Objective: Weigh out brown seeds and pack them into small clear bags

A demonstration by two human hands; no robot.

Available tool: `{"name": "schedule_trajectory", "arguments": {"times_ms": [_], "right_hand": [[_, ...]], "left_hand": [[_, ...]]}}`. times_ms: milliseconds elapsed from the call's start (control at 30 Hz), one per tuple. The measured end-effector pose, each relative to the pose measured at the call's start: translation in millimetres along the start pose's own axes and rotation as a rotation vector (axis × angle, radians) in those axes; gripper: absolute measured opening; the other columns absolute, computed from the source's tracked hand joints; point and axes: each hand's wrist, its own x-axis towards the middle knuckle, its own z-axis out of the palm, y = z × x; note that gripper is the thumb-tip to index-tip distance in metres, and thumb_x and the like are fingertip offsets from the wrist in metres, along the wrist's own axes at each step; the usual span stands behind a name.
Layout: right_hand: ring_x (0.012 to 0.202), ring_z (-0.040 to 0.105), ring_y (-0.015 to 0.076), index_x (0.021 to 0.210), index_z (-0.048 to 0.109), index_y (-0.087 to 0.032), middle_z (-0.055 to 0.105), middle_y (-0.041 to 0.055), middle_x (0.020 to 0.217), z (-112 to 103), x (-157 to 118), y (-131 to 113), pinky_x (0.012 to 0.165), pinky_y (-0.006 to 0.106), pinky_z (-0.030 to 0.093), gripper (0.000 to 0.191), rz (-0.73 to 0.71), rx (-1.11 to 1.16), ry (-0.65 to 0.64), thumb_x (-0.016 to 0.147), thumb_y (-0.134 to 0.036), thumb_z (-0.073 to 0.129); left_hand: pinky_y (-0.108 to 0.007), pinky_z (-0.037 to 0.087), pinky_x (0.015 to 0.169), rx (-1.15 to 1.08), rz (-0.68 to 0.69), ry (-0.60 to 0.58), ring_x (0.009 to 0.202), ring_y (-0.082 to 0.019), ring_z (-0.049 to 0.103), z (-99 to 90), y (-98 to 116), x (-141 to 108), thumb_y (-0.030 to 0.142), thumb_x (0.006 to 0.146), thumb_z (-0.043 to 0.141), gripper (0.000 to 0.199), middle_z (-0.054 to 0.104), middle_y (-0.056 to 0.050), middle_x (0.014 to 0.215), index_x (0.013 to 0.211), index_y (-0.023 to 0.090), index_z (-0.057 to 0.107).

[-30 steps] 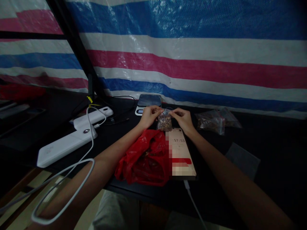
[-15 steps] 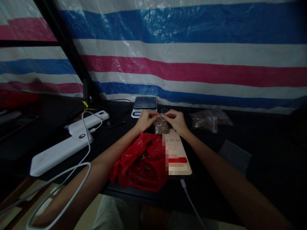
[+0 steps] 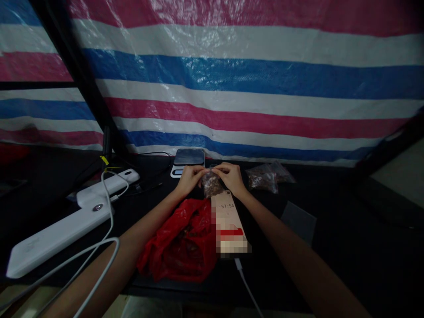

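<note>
Small clear plastic bag (image 3: 212, 173) of brown pieces (image 3: 211, 187), top edge pinched in clenched grips of left hand (image 3: 189, 180) and right hand (image 3: 232, 176), just above a phone (image 3: 227, 210) on the bench (image 3: 331, 212): spill risk if either pinch slips or the bag's mouth gapes.

A kitchen scale (image 3: 188, 157) is sitting at the tabletop's (image 3: 331, 212) back edge, in front of a tarpaulin (image 3: 232, 79). A small zip bag (image 3: 211, 184) is hanging just behind a phone (image 3: 228, 212), a carrier bag (image 3: 175, 243) is lying left of it, plastic packets (image 3: 265, 177) are lying rightward, and a power bank (image 3: 59, 234) is resting near the left edge.
</note>
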Motion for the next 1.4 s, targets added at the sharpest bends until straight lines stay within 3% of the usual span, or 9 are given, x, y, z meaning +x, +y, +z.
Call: {"name": "schedule_trajectory", "arguments": {"times_ms": [133,300,467,600,700,833,1100,1233,1400], "right_hand": [[0.046,0.055,0.0144,0.067,0.066,-0.018,0.062,0.0020,0.055,-25,14,-7,0.046,0.026,0.043,0.021,0.114,0.142,0.077,0.067,-0.038,0.062],[0.044,0.057,0.0166,0.073,0.064,-0.016,0.063,0.0038,0.055,-104,18,10,0.042,0.027,0.043,0.030,0.289,-0.067,0.302,0.067,-0.045,0.058],[0.071,0.064,0.0263,0.094,0.063,-0.022,0.068,0.0098,0.086,-182,-25,12,0.058,0.036,0.046,0.040,0.488,-0.870,0.233,0.070,-0.052,0.053],[0.085,0.062,0.0262,0.104,0.059,-0.029,0.064,0.0048,0.102,-205,-87,-7,0.070,0.038,0.048,0.043,0.473,-0.880,-0.006,0.072,-0.055,0.048],[0.093,0.061,0.0254,0.091,0.066,-0.036,0.064,-0.0002,0.105,-201,-134,-18,0.078,0.035,0.049,0.034,0.491,-0.747,-0.301,0.063,-0.055,0.058],[0.086,0.063,0.0262,0.073,0.069,-0.037,0.069,0.0001,0.092,-189,-164,-23,0.076,0.036,0.051,0.024,0.590,-0.727,-0.237,0.063,-0.052,0.054],[0.083,0.064,0.0292,0.076,0.071,-0.032,0.070,0.0018,0.085,-179,-95,-46,0.070,0.037,0.051,0.032,0.560,-0.599,0.040,0.059,-0.055,0.058],[0.077,0.064,0.0255,0.080,0.071,-0.022,0.070,0.0058,0.083,-118,-28,-66,0.070,0.035,0.050,0.032,0.225,-0.375,0.223,0.066,-0.048,0.059],[0.069,0.065,0.0187,0.082,0.069,-0.019,0.070,0.0037,0.079,-12,26,-63,0.066,0.029,0.051,0.019,-0.040,-0.118,-0.046,0.075,-0.028,0.054]], "left_hand": [[-0.019,0.037,0.044,-0.095,-0.033,0.097,0.040,-0.011,0.050,-2.4,-6,2,0.044,0.081,0.043,0.040,0.056,0.000,0.047,0.079,0.011,0.064],[-0.020,0.039,0.048,0.014,-0.053,0.267,0.042,-0.012,0.051,-11.4,-17,3,0.045,0.083,0.038,0.043,0.057,0.000,0.047,0.089,0.012,0.064],[-0.021,0.038,0.047,0.009,-0.053,0.151,0.043,-0.013,0.052,-4.2,-16,2,0.047,0.083,0.036,0.044,0.057,0.000,0.047,0.085,0.014,0.064],[-0.022,0.039,0.049,0.002,-0.036,0.151,0.042,-0.013,0.052,-0.7,-16,0,0.049,0.083,0.035,0.044,0.057,0.001,0.047,0.079,0.016,0.063],[-0.021,0.038,0.049,-0.001,-0.040,0.164,0.041,-0.012,0.051,-0.8,-18,1,0.049,0.084,0.034,0.044,0.057,0.001,0.046,0.076,0.016,0.062],[-0.020,0.038,0.048,0.001,-0.046,0.160,0.040,-0.011,0.051,-0.6,-19,1,0.049,0.084,0.034,0.044,0.056,0.001,0.046,0.075,0.016,0.061],[-0.020,0.036,0.047,0.078,-0.021,0.261,0.043,-0.012,0.052,-5.9,-10,-4,0.047,0.086,0.032,0.044,0.053,0.002,0.044,0.075,0.016,0.062],[-0.020,0.032,0.049,0.228,0.061,0.394,0.045,-0.011,0.051,-8.0,-5,-9,0.043,0.088,0.031,0.043,0.048,0.003,0.042,0.068,0.017,0.060],[-0.021,0.033,0.053,0.447,0.157,0.220,0.053,-0.013,0.056,-4.9,-5,-10,0.037,0.087,0.037,0.030,0.059,0.001,0.057,0.081,0.018,0.058]]}}
